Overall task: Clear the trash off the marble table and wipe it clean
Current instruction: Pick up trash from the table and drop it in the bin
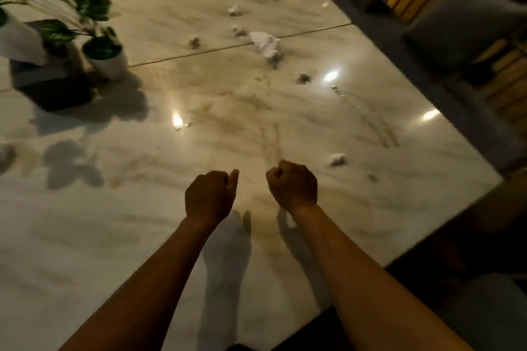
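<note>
Trash (265,43) beyond fisted hands (251,194), marble table (85,236)

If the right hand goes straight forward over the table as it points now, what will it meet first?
Probably bare marble table for a long way. The right hand points up the picture, and the first trash near that line is the white crumpled tissue at the table's seam, though depth is unclear.
</note>
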`<state>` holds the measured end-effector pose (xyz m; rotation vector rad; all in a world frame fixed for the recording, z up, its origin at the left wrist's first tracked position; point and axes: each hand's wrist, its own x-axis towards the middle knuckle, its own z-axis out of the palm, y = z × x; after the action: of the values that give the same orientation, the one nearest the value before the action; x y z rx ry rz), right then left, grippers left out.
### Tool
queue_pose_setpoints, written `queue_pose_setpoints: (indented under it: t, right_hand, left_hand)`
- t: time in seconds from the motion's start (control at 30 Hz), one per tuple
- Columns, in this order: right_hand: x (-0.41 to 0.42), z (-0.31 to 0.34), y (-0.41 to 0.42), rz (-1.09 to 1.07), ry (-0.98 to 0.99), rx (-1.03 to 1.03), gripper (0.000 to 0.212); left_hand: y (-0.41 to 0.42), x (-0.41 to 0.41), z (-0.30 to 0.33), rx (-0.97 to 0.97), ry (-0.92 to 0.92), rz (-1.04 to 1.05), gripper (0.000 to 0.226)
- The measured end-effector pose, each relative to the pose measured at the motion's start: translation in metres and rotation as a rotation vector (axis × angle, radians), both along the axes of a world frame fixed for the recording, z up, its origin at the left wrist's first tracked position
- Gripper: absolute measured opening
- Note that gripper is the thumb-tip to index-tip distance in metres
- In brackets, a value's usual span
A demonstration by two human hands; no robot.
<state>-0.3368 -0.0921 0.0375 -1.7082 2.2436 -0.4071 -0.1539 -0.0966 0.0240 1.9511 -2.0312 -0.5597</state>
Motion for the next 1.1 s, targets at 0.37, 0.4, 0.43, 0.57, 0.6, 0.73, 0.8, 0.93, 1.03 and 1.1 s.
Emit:
queue_pose_setpoints:
  t: [0.37, 0.4, 0.43, 0.57, 0.6, 0.73, 0.8, 0.93, 1.03, 1.1]
  right_hand:
    - [-0.179, -0.031, -0.028, -0.121, 0.021, 0.207, 0.064]
    - [-0.19, -0.036, -0.039, -0.06, 0.008, 0.235, 0.059]
    - [-0.199, -0.038, -0.049, 0.014, -0.002, 0.24, 0.049]
    - [-0.225, -0.04, -0.076, 0.228, -0.005, 0.191, 0.009]
    - [-0.231, -0.037, -0.084, 0.229, -0.046, 0.19, 0.007]
    - [-0.254, -0.036, -0.124, 0.225, -0.126, 0.185, 0.027]
    - [-0.261, -0.038, -0.146, 0.253, -0.117, 0.187, 0.032]
    - [-0.27, -0.044, -0.179, 0.259, -0.082, 0.118, 0.028]
    - [-0.275, -0.051, -0.195, 0.269, -0.041, 0.049, 0.024]
    - [-0.279, -0.053, -0.209, 0.273, -0.028, 0.003, 0.021]
  left_hand:
    - [-0.032, -0.176, -0.015, -0.011, -0.083, -0.147, 0.034]
    - [-0.04, -0.191, -0.02, 0.001, -0.078, -0.111, 0.032]
    - [-0.047, -0.204, -0.023, 0.016, -0.077, -0.076, 0.029]
    - [-0.084, -0.235, -0.027, 0.039, -0.069, 0.042, 0.02]
    - [-0.096, -0.241, -0.026, 0.034, -0.082, 0.063, 0.02]
    - [-0.166, -0.264, -0.014, -0.047, -0.118, 0.083, 0.028]
    - [-0.208, -0.277, -0.009, -0.093, -0.15, 0.058, 0.035]
    - [-0.282, -0.297, -0.006, -0.101, -0.335, -0.01, 0.059]
    - [-0.317, -0.306, -0.014, -0.047, -0.425, -0.083, 0.072]
    - [-0.333, -0.307, -0.023, -0.043, -0.451, -0.134, 0.061]
